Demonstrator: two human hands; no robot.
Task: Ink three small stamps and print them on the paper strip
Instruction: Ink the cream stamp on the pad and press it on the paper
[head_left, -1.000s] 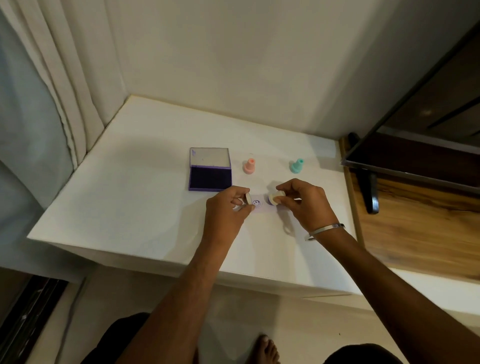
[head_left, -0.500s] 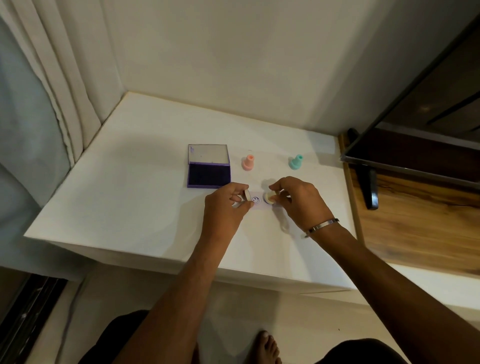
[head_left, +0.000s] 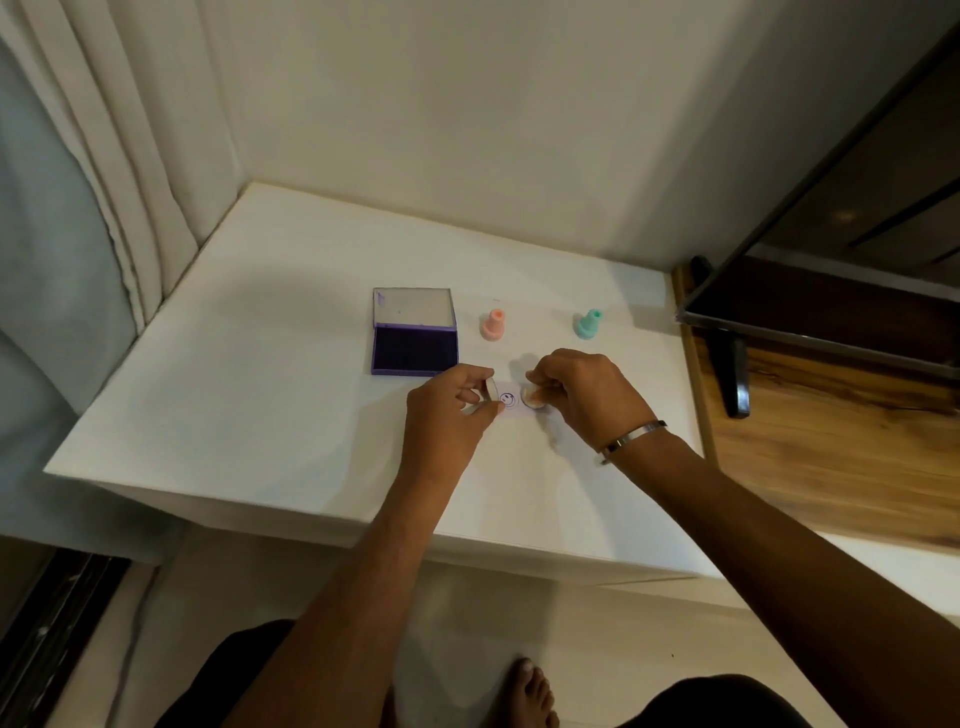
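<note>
**Stamp returns to the strip beside the first print**

The right hand (head_left: 582, 400) pinches a small cream stamp (head_left: 533, 397) between thumb and fingers. Over the last second this stamp has come down from a slightly raised, tilted position until its face sits at or just above the paper strip (head_left: 514, 410). Contact cannot be confirmed from this view.

The left hand (head_left: 449, 410) remains at the left end of the strip. Its thumb and fingers are pinched on a small pale round object (head_left: 489, 391), possibly a stamp cap; its identity cannot be told. The hand has not shifted noticeably.

One purple smiley print (head_left: 508, 399) is visible on the strip, between the two hands. The stamp is just to the right of it.

The ink pad (head_left: 414, 349) lies open on the desk (head_left: 260, 389), behind and left of the hands. The pink stamp (head_left: 492, 325) and the teal stamp (head_left: 588, 324) stand upright behind the strip, well apart from each other and untouched.

Assessment: a print is being placed or repeated beside the first. At most two of three prints are done. The pink and teal stamps probably remain to be inked.
</note>
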